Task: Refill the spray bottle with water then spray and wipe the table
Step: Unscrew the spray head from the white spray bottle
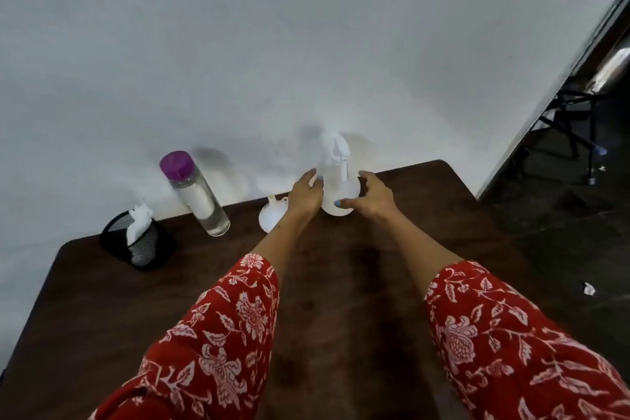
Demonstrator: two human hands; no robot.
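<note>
Red floral sleeves (238,334), purple cap (176,165), white spray bottle (339,181), dark brown table (341,283).

Two bottles (339,181) (196,194), one funnel (271,220), one holder (139,242).

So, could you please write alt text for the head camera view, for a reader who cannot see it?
Two hands, left hand and right hand, hold a white translucent plastic spray bottle upright on a dark brown wooden table. To the left stand a white plastic funnel, a clear purple-capped water bottle and a black mesh tissue holder.
</note>
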